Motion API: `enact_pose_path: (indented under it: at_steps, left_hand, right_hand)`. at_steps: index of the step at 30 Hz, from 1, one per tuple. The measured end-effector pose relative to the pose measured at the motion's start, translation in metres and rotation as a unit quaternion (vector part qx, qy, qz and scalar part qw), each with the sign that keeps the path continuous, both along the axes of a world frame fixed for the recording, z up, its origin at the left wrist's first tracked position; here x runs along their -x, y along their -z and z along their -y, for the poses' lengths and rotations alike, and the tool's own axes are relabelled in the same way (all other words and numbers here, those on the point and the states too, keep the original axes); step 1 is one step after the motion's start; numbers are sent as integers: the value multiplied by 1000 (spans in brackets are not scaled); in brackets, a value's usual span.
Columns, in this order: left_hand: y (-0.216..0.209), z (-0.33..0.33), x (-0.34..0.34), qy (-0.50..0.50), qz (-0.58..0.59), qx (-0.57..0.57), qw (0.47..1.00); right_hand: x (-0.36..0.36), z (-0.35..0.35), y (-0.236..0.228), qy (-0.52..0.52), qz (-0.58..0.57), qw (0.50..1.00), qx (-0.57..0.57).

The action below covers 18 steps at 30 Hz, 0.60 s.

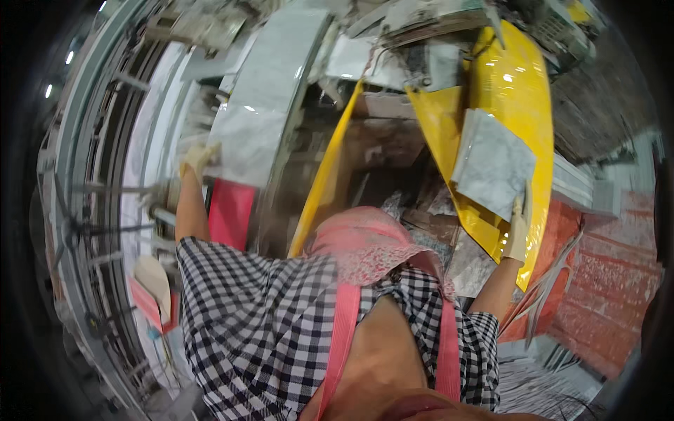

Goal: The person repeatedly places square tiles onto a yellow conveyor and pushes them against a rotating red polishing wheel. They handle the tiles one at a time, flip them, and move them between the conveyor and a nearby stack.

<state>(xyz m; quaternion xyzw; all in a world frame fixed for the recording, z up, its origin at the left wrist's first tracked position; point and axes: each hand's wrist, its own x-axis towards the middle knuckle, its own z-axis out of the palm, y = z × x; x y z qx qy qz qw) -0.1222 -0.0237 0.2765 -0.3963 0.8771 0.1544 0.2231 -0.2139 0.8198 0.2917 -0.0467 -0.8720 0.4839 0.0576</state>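
Left hand [200, 160]: wearing a pale glove, reaching out to the left edge of a long grey panel [263, 98], near its lower left corner

Left fingers [210, 150]: curling partway, blurring too much to tell whether gripping the panel or only resting against it

Right hand [518, 231]: wearing a matching pale glove, touching the lower right edge of a grey marbled slab [495, 161], close to its bottom corner

Right fingers [518, 208]: stretching almost straight along that edge, lying against the slab; cannot tell whether closing around it, the underside being hidden

Marbled slab: lying at a slant over the glossy yellow sheeting [512, 77], spanning the middle between the sheeting's left and right edges

Yellow sheeting: curving down past the slab, narrowing toward its lower end beside the right wrist

Yellow strip [328, 175]: running aslant between the long panel and the sheeting, standing apart from both hands

Red piece [232, 214]: showing just below the lower edge of the long panel, near the left forearm

Clothing: showing a black-and-white checked shirt [253, 302], pink straps [342, 323] and pink patterned cloth [375, 231] between the arms

Far right: showing a worn reddish panel [607, 288], with pale cords [551, 281] hanging near its left edge
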Motion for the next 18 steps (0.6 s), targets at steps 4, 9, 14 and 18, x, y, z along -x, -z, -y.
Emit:
enact_pose_path:
  at_steps: [4, 9, 14, 18]
  left_hand:
    - [-85, -20, 8, 33, -99, -146, 984]
    - [-150, -118, 4, 0, -154, -113, 982]
    - [-179, -151, 5, 2, -331, -167, 929]
    - [-173, -129, 39, -63, -440, -194, 874]
  right_hand:
    - [-4, 21, -14, -8, -7, 1000, 20]
    - [-11, 27, -10, 1, -13, 998, 64]
    - [11, 14, 21, 40, -15, 993, 109]
    - [28, 15, 39, 21, -70, 997, -30]
